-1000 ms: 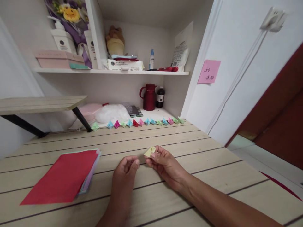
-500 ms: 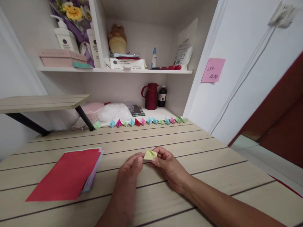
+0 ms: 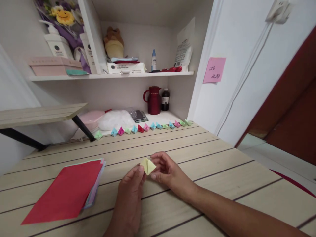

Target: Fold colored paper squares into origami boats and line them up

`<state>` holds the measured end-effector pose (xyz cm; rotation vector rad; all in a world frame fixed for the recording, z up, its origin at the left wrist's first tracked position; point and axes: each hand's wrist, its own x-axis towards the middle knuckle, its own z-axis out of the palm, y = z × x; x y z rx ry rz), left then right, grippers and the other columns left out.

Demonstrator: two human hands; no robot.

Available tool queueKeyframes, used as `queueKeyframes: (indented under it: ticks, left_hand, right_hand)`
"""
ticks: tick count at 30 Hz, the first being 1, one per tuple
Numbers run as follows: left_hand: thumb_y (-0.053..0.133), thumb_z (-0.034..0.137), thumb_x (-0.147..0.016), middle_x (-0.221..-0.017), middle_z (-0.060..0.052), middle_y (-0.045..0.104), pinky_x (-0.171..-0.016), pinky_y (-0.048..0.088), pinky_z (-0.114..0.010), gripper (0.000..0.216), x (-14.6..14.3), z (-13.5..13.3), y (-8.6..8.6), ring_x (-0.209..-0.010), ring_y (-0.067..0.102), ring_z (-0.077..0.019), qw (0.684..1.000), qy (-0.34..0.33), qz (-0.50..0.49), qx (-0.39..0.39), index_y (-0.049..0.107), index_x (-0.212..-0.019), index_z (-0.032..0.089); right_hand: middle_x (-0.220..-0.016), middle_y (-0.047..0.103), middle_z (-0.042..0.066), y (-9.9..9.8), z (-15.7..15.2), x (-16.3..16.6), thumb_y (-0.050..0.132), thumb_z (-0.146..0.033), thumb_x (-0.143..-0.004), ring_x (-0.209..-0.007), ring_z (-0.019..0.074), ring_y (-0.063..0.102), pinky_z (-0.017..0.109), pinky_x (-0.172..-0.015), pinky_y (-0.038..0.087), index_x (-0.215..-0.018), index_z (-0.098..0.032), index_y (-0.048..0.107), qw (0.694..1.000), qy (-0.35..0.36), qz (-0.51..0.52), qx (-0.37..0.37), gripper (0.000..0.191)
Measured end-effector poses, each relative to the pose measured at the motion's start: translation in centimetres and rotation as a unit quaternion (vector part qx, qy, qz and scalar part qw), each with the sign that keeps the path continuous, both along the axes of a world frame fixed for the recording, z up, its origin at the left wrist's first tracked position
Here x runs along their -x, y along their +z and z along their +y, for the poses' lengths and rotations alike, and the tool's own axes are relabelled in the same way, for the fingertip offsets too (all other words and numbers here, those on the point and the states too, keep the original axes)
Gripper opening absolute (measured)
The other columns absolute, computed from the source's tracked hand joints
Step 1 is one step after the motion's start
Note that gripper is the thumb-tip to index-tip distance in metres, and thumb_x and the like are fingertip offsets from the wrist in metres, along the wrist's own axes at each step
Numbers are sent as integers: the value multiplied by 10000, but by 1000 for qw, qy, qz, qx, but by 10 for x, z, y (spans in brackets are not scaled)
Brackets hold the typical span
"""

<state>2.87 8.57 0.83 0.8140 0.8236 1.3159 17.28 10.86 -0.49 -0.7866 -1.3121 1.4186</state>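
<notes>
A small piece of folded yellow paper (image 3: 148, 166) is held just above the table, with a crease down its middle and pointed corners. My left hand (image 3: 133, 181) pinches its left corner between thumb and fingers. Beside the paper's right corner is my right hand (image 3: 168, 171), its thumb and curled fingers apart; whether a fingertip still touches the paper is hard to see. Toward the back edge of the table stands a row of several small folded paper boats (image 3: 134, 129) in blue, pink, green and red.
A stack of coloured paper with a red sheet (image 3: 65, 192) on top lies at left. Behind it a small raised shelf (image 3: 44, 113) stands on black legs. A dark red jug (image 3: 154, 101) and a brown bottle (image 3: 165, 99) are at the back, below a loaded shelf (image 3: 113, 76).
The yellow paper has turned, so its creased face now shows. My right hand's fingers have loosened from it, while the left has closed on its corner. The camera view has shifted slightly.
</notes>
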Motion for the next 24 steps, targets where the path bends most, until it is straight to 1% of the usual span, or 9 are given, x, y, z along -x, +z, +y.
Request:
queueKeyframes:
  ticks: [3, 7, 9, 12, 16, 17, 19, 21, 24]
  left_hand:
    - [743, 403, -727, -913, -68, 722, -848, 483, -325, 333, 0, 3, -6, -909, 635, -210, 998, 51, 37, 23, 742, -953, 159]
    - [775, 393, -659, -951, -45, 707, -855, 476, -302, 252, 4, 7, -16, -933, 625, -208, 973, 165, 161, -4, 758, -798, 183]
    - [763, 398, -661, -969, -37, 689, -829, 480, -282, 218, 5, 7, -18, -948, 615, -209, 955, 196, 221, -35, 752, -737, 194]
    - [743, 403, -683, -954, -31, 668, -787, 480, -256, 206, 4, 6, -17, -934, 607, -202, 944, 188, 264, -62, 742, -723, 202]
    - [730, 416, -694, -931, -39, 660, -780, 487, -266, 226, 4, 10, -22, -906, 610, -205, 945, 160, 275, -70, 722, -701, 190]
    - [727, 425, -692, -932, -47, 658, -781, 491, -276, 242, 4, 11, -24, -897, 613, -208, 946, 151, 279, -68, 716, -694, 183]
    - [727, 439, -685, -969, -67, 652, -793, 501, -306, 278, 4, 14, -29, -897, 621, -219, 946, 139, 287, -60, 715, -762, 172]
    - [734, 430, -672, -1068, -89, 630, -830, 505, -351, 383, 4, 15, -29, -947, 621, -238, 939, 159, 301, -56, 699, -959, 179]
    - [743, 395, -652, -1189, -86, 571, -939, 461, -418, 518, 4, 12, -20, -1070, 580, -265, 900, 209, 366, -105, 653, -1141, 249]
  right_hand:
    - [-1137, 577, 43, 5, -1, -4, 798, -239, -679, -954, 179, 556, 330, -838, 439, -1138, -272, 545, 997, -50, -54, -14, 526]
    - [-1158, 564, 56, 7, -2, -8, 756, -263, -730, -1011, 206, 555, 351, -860, 451, -1107, -268, 592, 986, -93, -111, -79, 411]
    - [-1194, 549, 52, 6, -1, -9, 734, -263, -753, -1024, 203, 557, 338, -850, 456, -1073, -264, 615, 977, -113, -136, -116, 342]
    - [-1115, 590, 45, 4, 1, -8, 706, -251, -779, -994, 193, 570, 324, -836, 457, -1009, -249, 648, 966, -134, -163, -147, 237]
    - [-926, 644, 35, 5, 2, -9, 681, -234, -799, -867, 176, 597, 304, -777, 461, -810, -211, 676, 964, -147, -158, -153, 26]
    - [-883, 649, 32, 6, 2, -9, 676, -227, -803, -838, 173, 600, 300, -761, 460, -771, -205, 676, 964, -147, -160, -152, 39]
    - [-832, 658, 29, 8, 2, -11, 674, -209, -806, -807, 171, 605, 295, -746, 458, -735, -199, 680, 961, -143, -176, -158, 72]
    - [-823, 671, 29, 10, 3, -14, 673, -190, -807, -808, 173, 612, 296, -754, 459, -737, -202, 688, 954, -135, -201, -176, 73]
    - [-833, 689, 31, 11, 3, -18, 668, -179, -815, -823, 179, 618, 306, -777, 461, -760, -212, 699, 939, -113, -249, -210, 71]
